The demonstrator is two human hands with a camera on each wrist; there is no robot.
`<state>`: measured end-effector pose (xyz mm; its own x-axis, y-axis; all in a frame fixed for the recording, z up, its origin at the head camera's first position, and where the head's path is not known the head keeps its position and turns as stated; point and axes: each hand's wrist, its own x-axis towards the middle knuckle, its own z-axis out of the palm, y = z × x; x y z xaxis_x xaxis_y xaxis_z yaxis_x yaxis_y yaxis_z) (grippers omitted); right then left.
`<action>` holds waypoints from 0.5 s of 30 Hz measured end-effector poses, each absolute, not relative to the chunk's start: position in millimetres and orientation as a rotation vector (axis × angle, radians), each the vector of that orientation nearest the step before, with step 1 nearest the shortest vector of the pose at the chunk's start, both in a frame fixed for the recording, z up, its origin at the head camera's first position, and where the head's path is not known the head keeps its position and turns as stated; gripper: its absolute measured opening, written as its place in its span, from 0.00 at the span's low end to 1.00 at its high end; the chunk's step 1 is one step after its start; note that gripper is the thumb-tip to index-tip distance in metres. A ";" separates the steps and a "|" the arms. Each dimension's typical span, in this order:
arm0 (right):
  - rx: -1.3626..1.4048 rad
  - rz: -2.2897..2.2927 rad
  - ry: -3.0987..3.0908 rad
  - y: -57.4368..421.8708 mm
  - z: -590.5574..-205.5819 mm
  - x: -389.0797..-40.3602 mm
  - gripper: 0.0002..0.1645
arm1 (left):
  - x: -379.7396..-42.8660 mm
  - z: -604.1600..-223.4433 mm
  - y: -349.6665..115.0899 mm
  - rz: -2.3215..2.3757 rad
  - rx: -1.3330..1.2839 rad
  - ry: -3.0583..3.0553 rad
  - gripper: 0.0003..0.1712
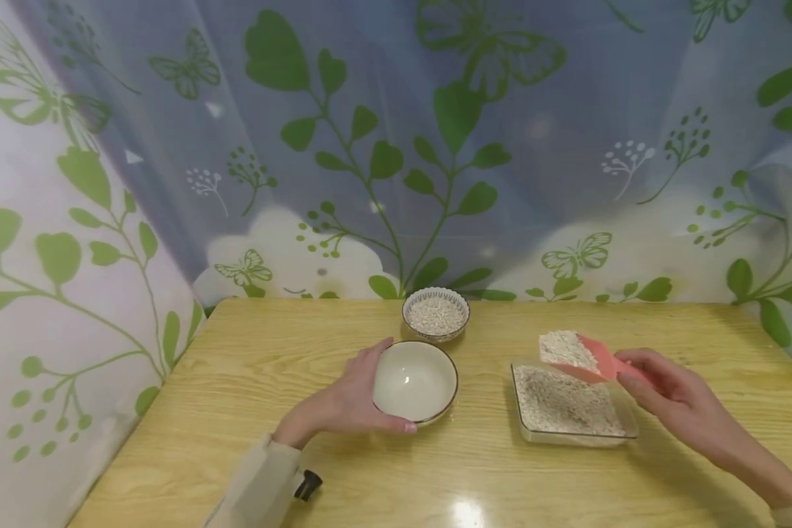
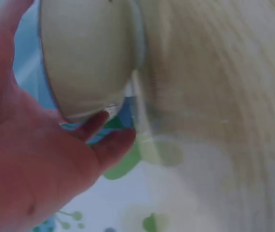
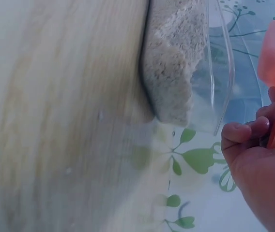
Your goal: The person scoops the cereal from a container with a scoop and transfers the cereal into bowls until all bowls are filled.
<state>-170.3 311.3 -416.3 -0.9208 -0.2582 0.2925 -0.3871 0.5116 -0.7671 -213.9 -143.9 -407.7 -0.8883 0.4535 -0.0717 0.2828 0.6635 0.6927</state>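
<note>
My right hand (image 1: 680, 396) grips the handle of a pink scoop (image 1: 603, 359) heaped with pale oat flakes (image 1: 562, 347). The scoop is held over a clear rectangular container (image 1: 577, 440) that is part filled with oats (image 1: 564, 402); the right wrist view shows the scoop (image 3: 274, 53) from behind, raised off the container (image 3: 215, 96). My left hand (image 1: 353, 396) holds a cream bowl (image 1: 416, 381) with a dark rim by its left side, thumb along the near rim and fingers around the far side. Nothing lies inside the bowl. In the left wrist view, the fingers curve beside the bowl wall (image 2: 86, 58).
Behind the cream bowl stands a smaller scalloped bowl (image 1: 435, 314) of oats, near the back edge of the wooden table (image 1: 495, 484). A curtain (image 1: 396, 147) printed with leaves and butterflies hangs behind the table and along its left side.
</note>
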 end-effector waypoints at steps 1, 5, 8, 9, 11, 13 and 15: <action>0.547 1.366 -2.612 309.2 -415.4 -170.7 0.16 | -215.5 -410.4 -144.8 1.071 0.606 2.601 0.76; 0.550 1.369 -2.604 299.7 -412.3 -172.4 0.16 | -221.3 -418.1 -148.2 1.153 0.622 2.495 0.78; 0.571 1.383 -2.587 294.6 -409.4 -173.7 0.15 | -223.5 -419.4 -148.4 1.209 0.615 2.439 0.77; 0.569 1.384 -2.591 293.3 -408.1 -174.1 0.15 | -223.9 -419.6 -147.5 1.225 0.615 2.426 0.77; 0.567 1.391 -2.603 290.5 -405.4 -175.3 0.16 | -224.3 -420.1 -145.0 1.257 0.612 2.400 0.76; 0.577 1.392 -2.608 286.4 -403.2 -177.4 0.16 | -224.1 -421.0 -142.3 1.278 0.603 2.383 0.76; 0.602 1.407 -2.605 280.7 -401.2 -179.7 0.16 | -223.9 -422.2 -139.8 1.294 0.592 2.372 0.75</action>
<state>-179.7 280.7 -401.2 -0.9138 -0.2864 0.2880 -0.3978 0.4887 -0.7764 -223.9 -139.8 -422.2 -0.8419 0.5259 -0.1208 0.1830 0.4889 0.8530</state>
